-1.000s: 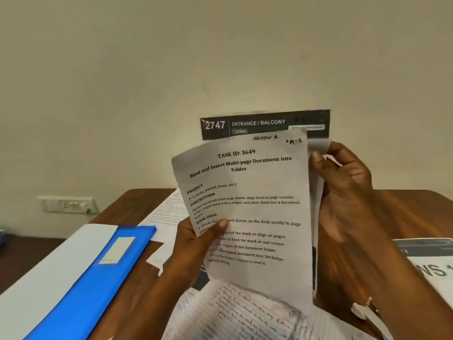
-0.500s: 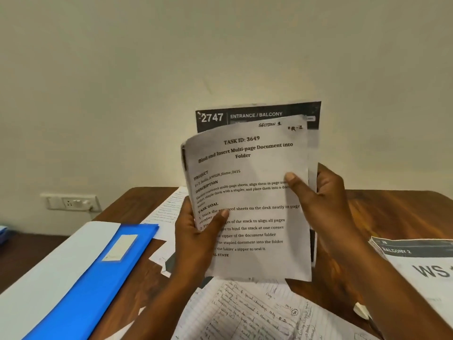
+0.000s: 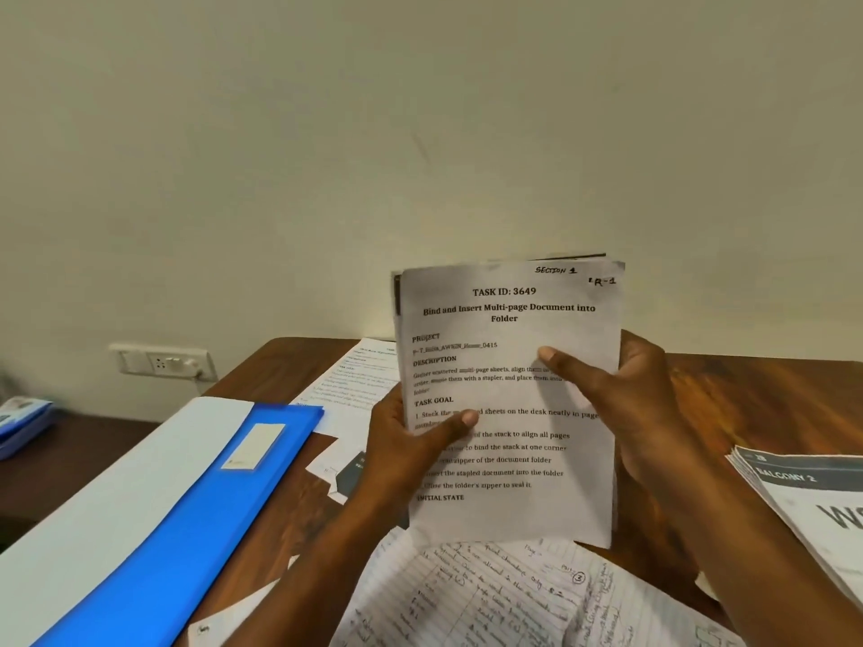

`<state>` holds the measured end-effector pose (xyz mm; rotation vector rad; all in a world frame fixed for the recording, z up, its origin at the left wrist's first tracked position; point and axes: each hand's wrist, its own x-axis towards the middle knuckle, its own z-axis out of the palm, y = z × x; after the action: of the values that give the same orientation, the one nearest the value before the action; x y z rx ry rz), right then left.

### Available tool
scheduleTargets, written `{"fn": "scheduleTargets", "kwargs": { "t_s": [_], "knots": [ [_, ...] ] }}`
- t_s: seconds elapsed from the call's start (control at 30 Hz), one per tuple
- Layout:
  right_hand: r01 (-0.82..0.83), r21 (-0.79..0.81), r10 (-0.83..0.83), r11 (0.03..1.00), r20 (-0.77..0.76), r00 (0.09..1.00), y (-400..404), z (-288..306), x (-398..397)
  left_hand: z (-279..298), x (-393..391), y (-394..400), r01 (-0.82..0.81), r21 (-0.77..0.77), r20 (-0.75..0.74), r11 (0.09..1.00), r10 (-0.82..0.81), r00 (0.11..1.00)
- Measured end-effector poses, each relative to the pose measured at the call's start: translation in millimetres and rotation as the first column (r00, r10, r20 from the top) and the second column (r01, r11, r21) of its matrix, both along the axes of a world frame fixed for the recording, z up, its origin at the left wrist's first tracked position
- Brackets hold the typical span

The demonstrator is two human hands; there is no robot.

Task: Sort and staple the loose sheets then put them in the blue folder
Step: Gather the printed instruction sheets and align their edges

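Observation:
I hold a small stack of printed sheets (image 3: 509,329) upright above the desk; the front page reads "TASK ID: 3649". My left hand (image 3: 411,450) grips its lower left edge with the thumb on the front. My right hand (image 3: 621,403) grips the right edge, thumb across the page. A dark-headed sheet sits behind the front page, nearly level with it. The blue folder (image 3: 187,520) lies at the left of the desk, with a pale label, on a white sheet (image 3: 93,511). Handwritten lined pages (image 3: 490,595) lie below the stack. No stapler is clearly visible.
More printed sheets (image 3: 355,380) lie behind the folder on the brown wooden desk (image 3: 747,399). A stack of printed papers (image 3: 812,497) sits at the right edge. A wall socket (image 3: 161,361) is at the left, and a blue object (image 3: 23,417) on a lower surface.
The dark-headed back sheet has slid down until almost level with the front page. My right hand moved from the top right corner down to the right edge. The view has shifted upward.

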<state>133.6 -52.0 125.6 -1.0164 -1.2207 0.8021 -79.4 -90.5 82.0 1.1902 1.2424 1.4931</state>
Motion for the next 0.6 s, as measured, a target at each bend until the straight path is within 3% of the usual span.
{"fn": "scheduleTargets", "kwargs": {
  "t_s": [0.27, 0.5, 0.6],
  "knots": [
    [0.04, -0.043, -0.038, 0.998, 0.05, 0.998, 4.8, -17.7, -8.1, -12.7, 3.5, 2.0, 0.089, -0.07, 0.002, 0.994, -0.089, 0.996],
    [-0.095, 0.069, 0.088, 0.993, 0.095, 0.992, -1.9, -5.6, -11.9, 13.9, -26.8, 2.5, 0.093, -0.085, 0.029, 0.992, -0.091, 0.995],
    [-0.178, -0.047, 0.18, 0.983, 0.045, 0.983, -4.1, -10.0, -17.5, 32.3, -53.9, -0.7, 0.191, -0.135, 0.02, 0.972, -0.19, 0.982]
  ]
}}
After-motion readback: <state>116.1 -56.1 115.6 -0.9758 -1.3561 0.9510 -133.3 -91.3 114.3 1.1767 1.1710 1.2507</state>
